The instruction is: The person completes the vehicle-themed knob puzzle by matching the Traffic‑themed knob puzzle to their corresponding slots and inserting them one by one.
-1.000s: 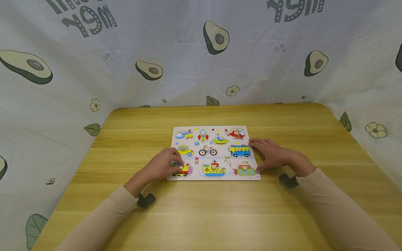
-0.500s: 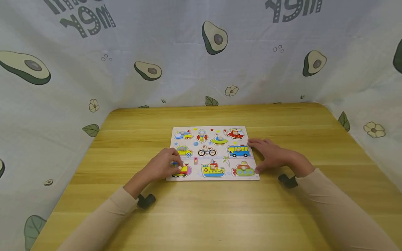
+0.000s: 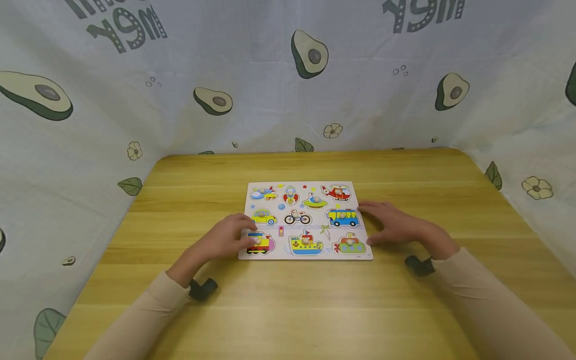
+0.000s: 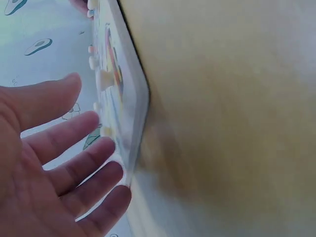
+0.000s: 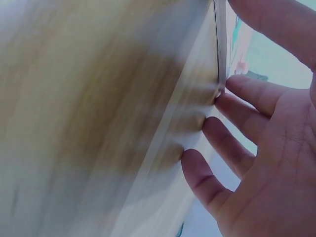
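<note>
A white knobbed puzzle board [image 3: 281,248] lies flat on the table with vehicle pieces seated in it. My left hand [image 3: 228,237] hovers at its near left corner, thumb and fingers spread apart around the train piece [image 3: 263,246]. In the left wrist view that hand [image 4: 54,168] has nothing between thumb and fingers, and a pale knob [image 4: 104,80] shows beyond the thumb. My right hand [image 3: 396,225] rests along the board's right edge, near the bus [image 3: 344,218] and the submarine [image 3: 350,246]. Seen from the right wrist, its fingers [image 5: 197,177] are extended down by the tabletop and board edge.
The wooden table [image 3: 306,310] extends on all sides of the board. A white cloth [image 3: 261,55] with avocado prints hangs behind it and at both sides. A small black device [image 3: 203,289] is strapped at the left wrist, another black device [image 3: 419,265] at the right.
My left hand has let go of the train's knob, opened its fingers and drawn back slightly to the left. The train stays in the board. My right hand has barely shifted.
</note>
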A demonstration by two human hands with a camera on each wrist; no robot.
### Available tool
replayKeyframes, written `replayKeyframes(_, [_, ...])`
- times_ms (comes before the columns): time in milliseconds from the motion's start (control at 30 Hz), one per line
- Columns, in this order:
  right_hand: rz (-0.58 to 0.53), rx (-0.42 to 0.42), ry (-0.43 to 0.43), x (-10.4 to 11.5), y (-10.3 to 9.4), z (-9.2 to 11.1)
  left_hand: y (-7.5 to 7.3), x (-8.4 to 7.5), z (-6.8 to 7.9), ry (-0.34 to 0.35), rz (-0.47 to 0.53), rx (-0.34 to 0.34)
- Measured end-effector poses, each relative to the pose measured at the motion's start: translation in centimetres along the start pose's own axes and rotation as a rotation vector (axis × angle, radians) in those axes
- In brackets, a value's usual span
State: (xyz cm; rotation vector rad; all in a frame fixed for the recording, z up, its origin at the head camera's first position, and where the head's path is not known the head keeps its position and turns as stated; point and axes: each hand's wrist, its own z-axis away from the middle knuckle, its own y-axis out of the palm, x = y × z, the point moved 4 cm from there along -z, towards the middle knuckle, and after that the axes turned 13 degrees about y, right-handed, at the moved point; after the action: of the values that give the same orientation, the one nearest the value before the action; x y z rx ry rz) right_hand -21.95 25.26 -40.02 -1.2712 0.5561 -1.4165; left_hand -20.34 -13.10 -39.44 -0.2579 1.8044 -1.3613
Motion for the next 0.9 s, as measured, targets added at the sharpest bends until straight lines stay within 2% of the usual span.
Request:
replayKeyframes(200, [0.004, 0.0, -0.004, 0.3, 0.0, -0.1, 0.1, 0.2, 0.3, 0.013, -0.007, 0.014])
replayKeyframes(433, [0.011, 0.017, 0.0, 0.4, 0.1, -0.5, 0.0, 0.1, 0.5, -0.02, 0.013, 0.015])
replayKeyframes(767, [0.007, 0.012, 0.0, 0.2, 0.0, -0.9, -1.9, -0.2, -0.6, -0.037, 0.023, -0.117])
replayKeyframes(833, [-0.005, 0.012, 0.012, -0.1, 0.0, -1.0, -2.0, -0.3, -1.0, -0.053, -0.016, -0.134])
replayKeyframes(900, [-0.022, 0.001, 0.032, -0.4, -0.1, -1.0, -2.0, -0.4, -1.4, -0.076, -0.104, -0.156])
